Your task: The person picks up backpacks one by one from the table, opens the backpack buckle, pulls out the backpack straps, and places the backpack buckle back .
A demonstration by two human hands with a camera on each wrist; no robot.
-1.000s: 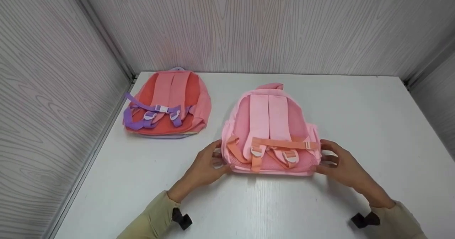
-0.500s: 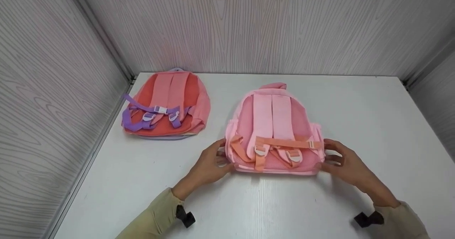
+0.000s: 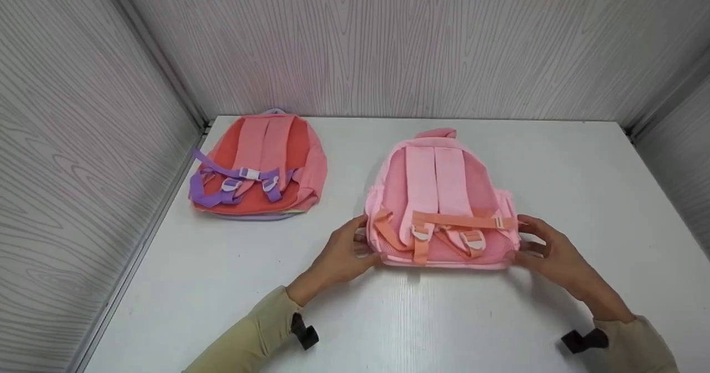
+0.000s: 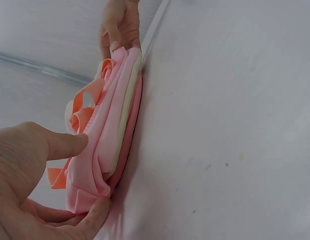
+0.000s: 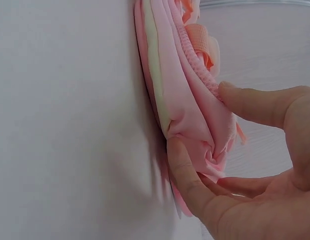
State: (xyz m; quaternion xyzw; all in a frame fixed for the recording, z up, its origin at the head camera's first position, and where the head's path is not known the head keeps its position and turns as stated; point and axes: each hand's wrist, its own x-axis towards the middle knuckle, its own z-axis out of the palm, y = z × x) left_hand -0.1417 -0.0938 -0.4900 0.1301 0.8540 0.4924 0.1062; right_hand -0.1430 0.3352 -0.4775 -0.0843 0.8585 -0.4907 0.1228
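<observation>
On a white table (image 3: pixel 432 317), a pale-pink backpack (image 3: pixel 452 192) is facing straps-up to the right of a coral backpack (image 3: pixel 254 151). Its soft body could be buckling or slipping free if two grips are pulling unevenly. A person's left hand (image 3: pixel 339 256) and right hand (image 3: pixel 559 262) are grasping its near corners from opposite sides, both angling inward, thumbs (image 5: pixel 234 97) pressing the strap side.

A passable gap of white table (image 3: pixel 348 167) between red backpack (image 3: pixel 260 154) and pink backpack (image 3: pixel 450 187), more room right of the right hand (image 3: pixel 560 257), wall (image 3: pixel 388 45) blocking the rear.
</observation>
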